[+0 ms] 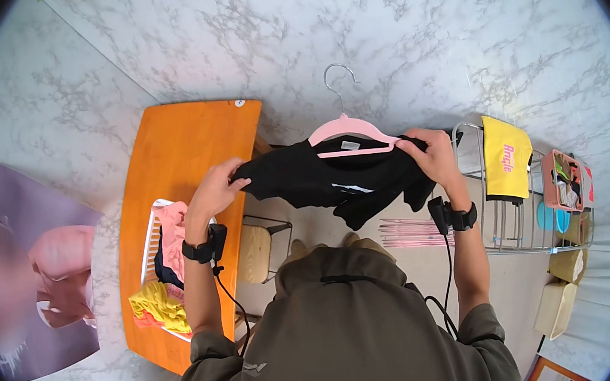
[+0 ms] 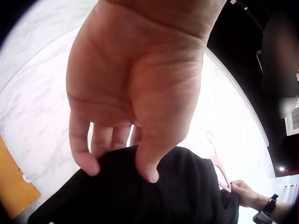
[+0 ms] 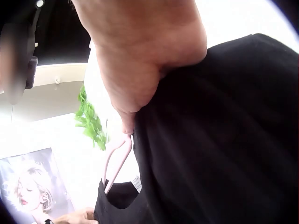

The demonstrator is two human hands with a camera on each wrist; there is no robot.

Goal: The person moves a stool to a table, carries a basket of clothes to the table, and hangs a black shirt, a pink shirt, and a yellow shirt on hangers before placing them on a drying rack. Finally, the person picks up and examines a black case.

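A black T-shirt (image 1: 292,177) hangs spread between my two hands, with a white label at its neck and a white print on the chest. Its neckline sits around a pink hanger (image 1: 346,125) whose metal hook points up toward the wall. My left hand (image 1: 215,189) pinches the shirt near one sleeve, thumb (image 2: 148,170) on the near side and fingers behind the cloth. At the other shoulder, my right hand (image 1: 433,157) grips the shirt together with the hanger's end, thumb along the pink arm. Most of the right fingers are hidden behind the black cloth in the right wrist view.
On the left, an orange wooden table (image 1: 186,140) bears a white basket (image 1: 151,242) of clothes. A metal rack (image 1: 502,232) stands right, with a yellow garment (image 1: 506,160) and a pink basket (image 1: 563,195). Several pink hangers (image 1: 415,232) lie low between. A stool (image 1: 256,252) stands beside the table.
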